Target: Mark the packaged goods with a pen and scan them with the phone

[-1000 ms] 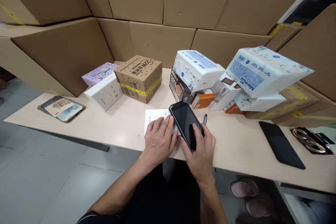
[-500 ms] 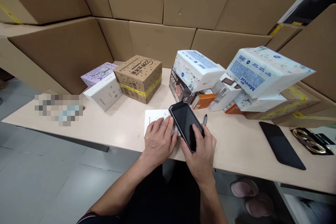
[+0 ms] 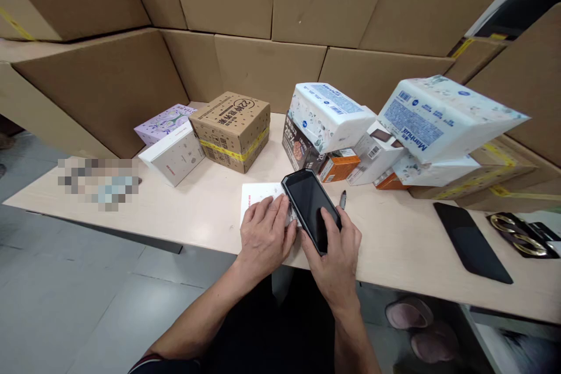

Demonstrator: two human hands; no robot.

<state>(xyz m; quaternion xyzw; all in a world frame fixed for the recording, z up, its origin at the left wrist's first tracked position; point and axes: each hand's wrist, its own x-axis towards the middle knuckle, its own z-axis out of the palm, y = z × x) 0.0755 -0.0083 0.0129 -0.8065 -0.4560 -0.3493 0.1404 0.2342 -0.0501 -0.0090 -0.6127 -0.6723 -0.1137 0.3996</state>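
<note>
My right hand (image 3: 338, 257) grips a black smartphone (image 3: 309, 201) by its lower end, with the thumb at one edge and fingertips over the dark screen. The phone is tilted above the table, its left edge beside the fingertips of my left hand (image 3: 267, 236). That left hand lies with fingers stretched out over a white box (image 3: 258, 191) with red print. My palm and the phone cover much of this box. A grey marker pen (image 3: 343, 198) lies just behind my right hand.
A brown carton (image 3: 232, 128), a white box (image 3: 173, 158) and a purple box (image 3: 162, 123) stand back left. Tissue packs (image 3: 326, 117) rest on small boxes at back right. A black flat slab (image 3: 473, 242) lies right. Cardboard walls (image 3: 272, 70) close off the back.
</note>
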